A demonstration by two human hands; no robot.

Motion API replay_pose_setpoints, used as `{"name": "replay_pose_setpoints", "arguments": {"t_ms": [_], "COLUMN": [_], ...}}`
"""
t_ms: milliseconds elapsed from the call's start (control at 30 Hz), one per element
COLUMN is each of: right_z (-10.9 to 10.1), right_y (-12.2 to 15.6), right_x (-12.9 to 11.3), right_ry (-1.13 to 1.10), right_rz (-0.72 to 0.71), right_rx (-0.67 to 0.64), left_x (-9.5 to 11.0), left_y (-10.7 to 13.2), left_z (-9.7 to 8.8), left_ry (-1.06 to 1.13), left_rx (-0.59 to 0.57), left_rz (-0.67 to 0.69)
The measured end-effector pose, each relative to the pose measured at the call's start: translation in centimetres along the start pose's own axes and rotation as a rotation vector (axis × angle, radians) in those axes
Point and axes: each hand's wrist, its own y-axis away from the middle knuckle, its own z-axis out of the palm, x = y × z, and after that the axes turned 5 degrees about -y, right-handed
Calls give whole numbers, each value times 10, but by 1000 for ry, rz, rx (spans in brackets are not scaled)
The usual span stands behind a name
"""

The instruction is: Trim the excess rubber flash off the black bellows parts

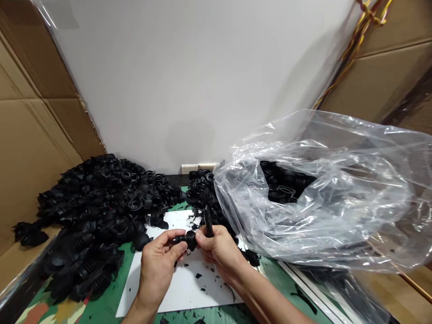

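Observation:
Between the thumb and fingers of my left hand [163, 258] is a ribbed black rubber bellows [185, 240], held sideways over a white board [182, 288]. My right hand [219, 252] is closed around a slim black pen-shaped tool [208, 220], whose upper end sticks up past the fingers. Its lower end is hidden in the grip. The right thumb and fingertips also meet the right end of the bellows. Small black scraps [199, 275] lie scattered on the board beneath both hands.
A large heap of black rubber bellows [101, 202] covers the left side. On the right, a clear plastic bag [337, 202] holds more of them. Black trimmings [205, 193] pile up behind the board. Cardboard [33, 112] flanks the grey wall [202, 81], and a green mat [283, 288] lies below.

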Motion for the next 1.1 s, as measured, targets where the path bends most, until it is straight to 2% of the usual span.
{"name": "replay_pose_setpoints", "arguments": {"t_ms": [167,333,533,600,733,933,1000,1100], "right_z": [-2,-5,-4,-4,-7,-14,-15,-13], "right_y": [-2,-5,-2,-2,-2,0,2,3], "right_x": [-2,-1,-1,-3,-8,-14,-14,-13], "right_ry": [-55,-98,-93,-37,73,277,284,103], "right_rz": [80,147,146,64,-258,-612,-657,-607], "right_rx": [-33,-90,-145,-111,26,20,-10,-61], "left_x": [4,0,-5,-5,-7,-7,-7,-6], "left_y": [0,0,1,1,1,1,2,2], "left_z": [-1,-3,-3,-3,-5,-7,-8,-8], "left_ry": [21,-30,-91,-112,-136,-163,-171,-181], "left_rx": [-66,-161,-61,-26,21,47,56,56], "left_rz": [-28,72,166,176,185,225,233,239]}}
